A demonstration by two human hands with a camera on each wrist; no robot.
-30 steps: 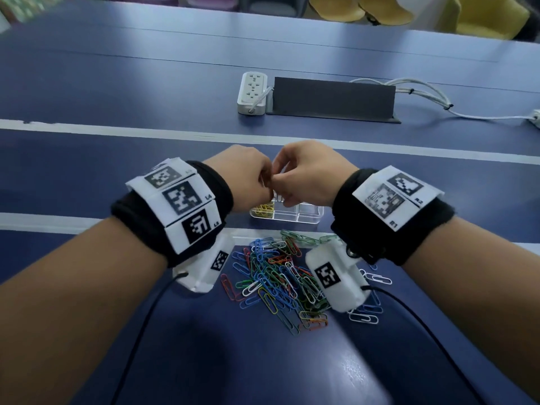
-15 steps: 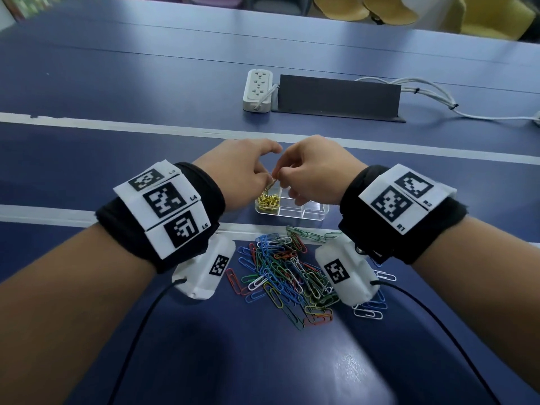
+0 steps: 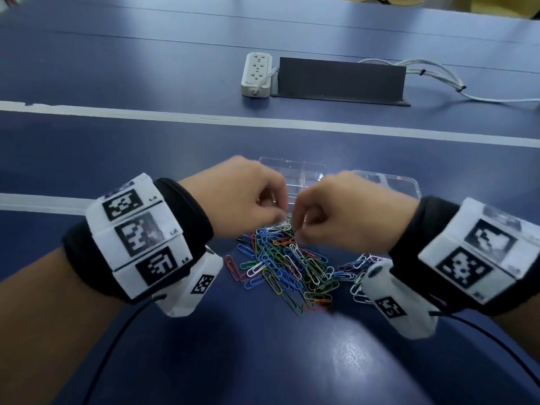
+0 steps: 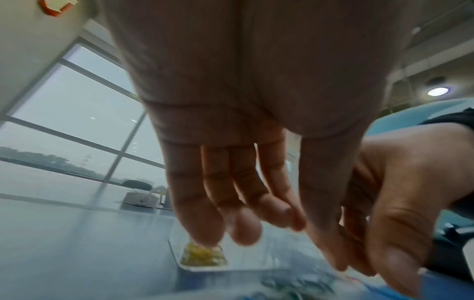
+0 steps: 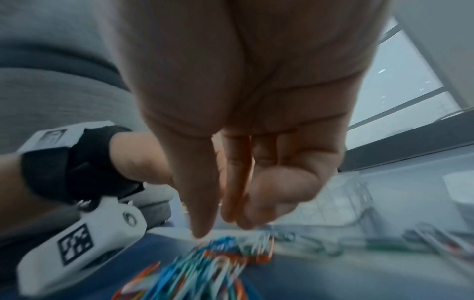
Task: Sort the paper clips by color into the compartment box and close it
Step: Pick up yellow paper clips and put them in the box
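Note:
A heap of mixed-colour paper clips (image 3: 286,264) lies on the blue table, blurred in the right wrist view (image 5: 205,270). Just beyond it stands the clear compartment box (image 3: 304,171), with its open lid (image 3: 388,182) laid flat to the right. Yellow clips (image 4: 202,255) fill one end compartment. My left hand (image 3: 279,216) hovers over the heap's far edge, its fingers (image 4: 195,203) hanging loosely with nothing in them. My right hand (image 3: 298,229) is beside it, its thumb and fingers (image 5: 202,203) pointing down at the clips and holding nothing that I can see.
A small group of silver clips (image 3: 358,276) lies right of the heap, by my right wrist. Farther back are a white power strip (image 3: 257,74), a low black panel (image 3: 340,78) and white cables (image 3: 438,80). White stripes cross the table.
Both hands have come back from above the yellow compartment to the far edge of the heap. The box and its lid, hidden before, now show behind them.

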